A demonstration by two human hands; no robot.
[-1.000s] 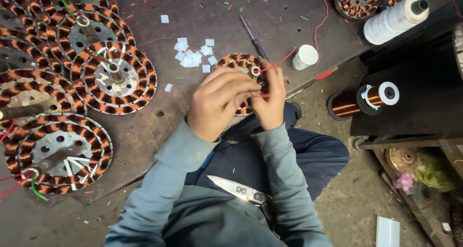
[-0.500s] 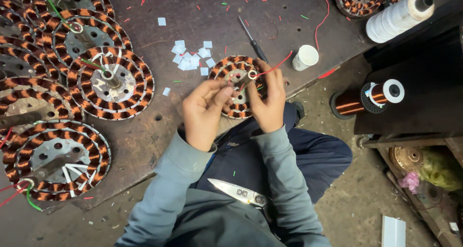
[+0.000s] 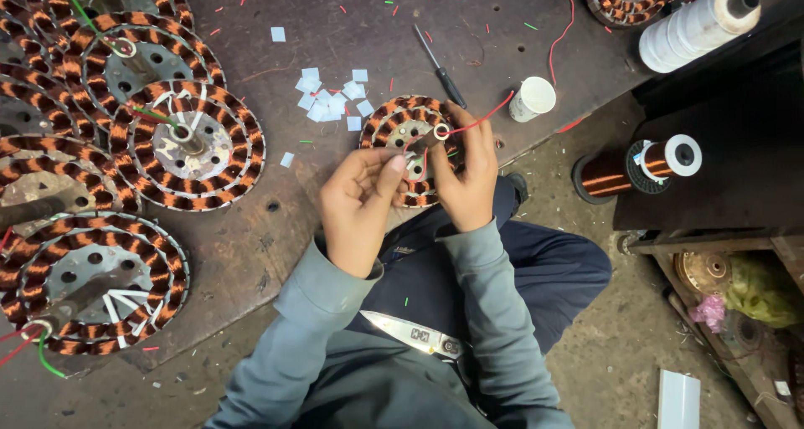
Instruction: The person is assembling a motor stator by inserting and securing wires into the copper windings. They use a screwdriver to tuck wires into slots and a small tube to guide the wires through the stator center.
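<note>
Left hand (image 3: 360, 205) and right hand (image 3: 466, 176) pinch thin, pliable red wire (image 3: 474, 124) over the rigid, likely heavy copper-wound stator (image 3: 394, 130), best gripped by its rim.

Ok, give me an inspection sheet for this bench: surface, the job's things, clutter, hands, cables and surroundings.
Surface: dark worn workbench, holes and scuffs showing.
Job's things: small copper-wound stator at the bench edge, ring terminal and red wire at its top.
Clutter: pale paper squares, screwdriver, white cup, wire offcuts; scissors on the lap.
Hands: left hand pinching at the stator's centre; right hand gripping its right side.
Cables: red and green leads on the larger stators at left.
Surroundings: copper wire spool, white thread spool, dusty floor.
</note>
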